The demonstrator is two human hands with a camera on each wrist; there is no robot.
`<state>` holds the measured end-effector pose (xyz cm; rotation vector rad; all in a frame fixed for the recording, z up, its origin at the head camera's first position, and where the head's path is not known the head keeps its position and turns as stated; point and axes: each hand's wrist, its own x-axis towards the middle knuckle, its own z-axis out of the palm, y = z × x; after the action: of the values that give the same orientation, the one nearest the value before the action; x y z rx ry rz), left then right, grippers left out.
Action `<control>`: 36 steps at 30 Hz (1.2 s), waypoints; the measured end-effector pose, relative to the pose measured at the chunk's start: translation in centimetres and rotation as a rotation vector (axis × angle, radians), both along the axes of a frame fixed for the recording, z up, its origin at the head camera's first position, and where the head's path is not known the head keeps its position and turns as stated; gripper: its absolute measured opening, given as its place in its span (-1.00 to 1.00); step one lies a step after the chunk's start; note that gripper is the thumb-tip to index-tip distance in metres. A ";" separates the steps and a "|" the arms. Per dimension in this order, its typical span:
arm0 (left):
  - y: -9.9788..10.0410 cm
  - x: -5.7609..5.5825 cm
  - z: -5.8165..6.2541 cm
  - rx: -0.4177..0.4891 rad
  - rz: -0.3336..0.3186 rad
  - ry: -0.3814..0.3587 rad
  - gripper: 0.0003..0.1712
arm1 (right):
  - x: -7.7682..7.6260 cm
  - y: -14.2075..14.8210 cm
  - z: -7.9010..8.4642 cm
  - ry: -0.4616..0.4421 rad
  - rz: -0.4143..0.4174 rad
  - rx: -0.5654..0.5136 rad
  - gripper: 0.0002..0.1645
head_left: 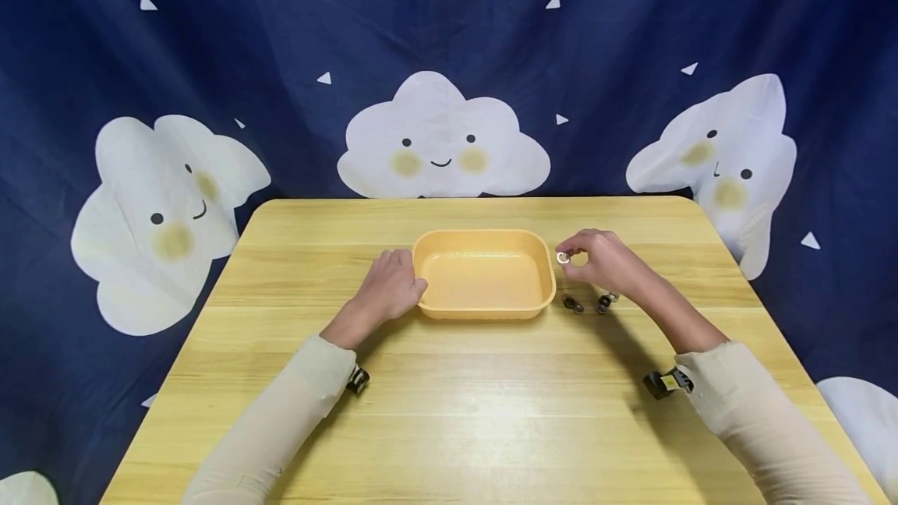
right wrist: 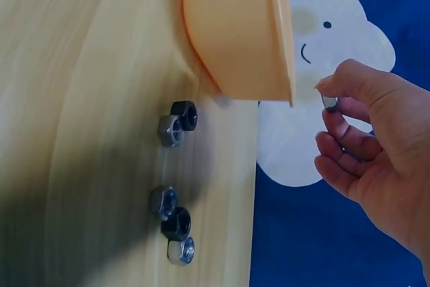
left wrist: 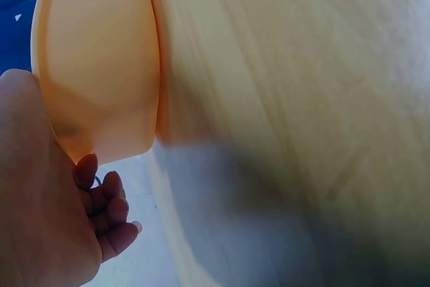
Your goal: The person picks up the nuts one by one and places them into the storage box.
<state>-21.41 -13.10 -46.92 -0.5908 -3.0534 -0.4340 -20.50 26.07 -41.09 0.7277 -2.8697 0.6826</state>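
Observation:
A shallow yellow-orange plastic tray [head_left: 484,310] sits on the wooden table. My left hand [head_left: 389,284] grips its left end, thumb over the rim and the other fingers outside, below the rim in the left wrist view. Just off the tray's right end, my right hand [head_left: 605,257] pinches a silver hex nut [right wrist: 329,103] between thumb and fingertips, raised above the table. Several nuts lie below that hand in two small groups. One group is a black nut [right wrist: 184,115] against a silver nut [right wrist: 170,131]; the other is a black nut [right wrist: 177,224] between two silver ones.
The light wooden table [head_left: 463,411] extends toward me in front of the tray. Behind its far edge hangs a dark blue curtain [head_left: 295,37] with smiling clouds. A small black device [head_left: 666,383] is strapped at the right cuff, another [head_left: 358,379] at the left.

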 end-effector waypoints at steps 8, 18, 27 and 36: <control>0.1 -0.1 0.0 0.011 0.009 -0.023 -0.67 | -0.4 -0.6 0.3 0.007 0.034 -0.011 -0.71; 0.0 -0.2 -0.2 0.007 0.011 -0.024 -0.68 | -1.0 -1.4 0.4 -0.029 0.044 -0.001 -0.69; -0.1 0.0 -0.1 0.019 0.012 -0.029 -0.71 | -1.7 -2.3 0.8 -0.006 0.067 0.007 -0.71; 0.0 -0.1 -0.1 0.016 0.006 -0.014 -0.68 | -2.5 -3.4 1.4 -0.021 0.079 0.002 -0.68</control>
<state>-21.50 -13.12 -47.03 -0.5802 -3.0610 -0.4639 -23.03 22.71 -39.73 0.8437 -2.8740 0.7014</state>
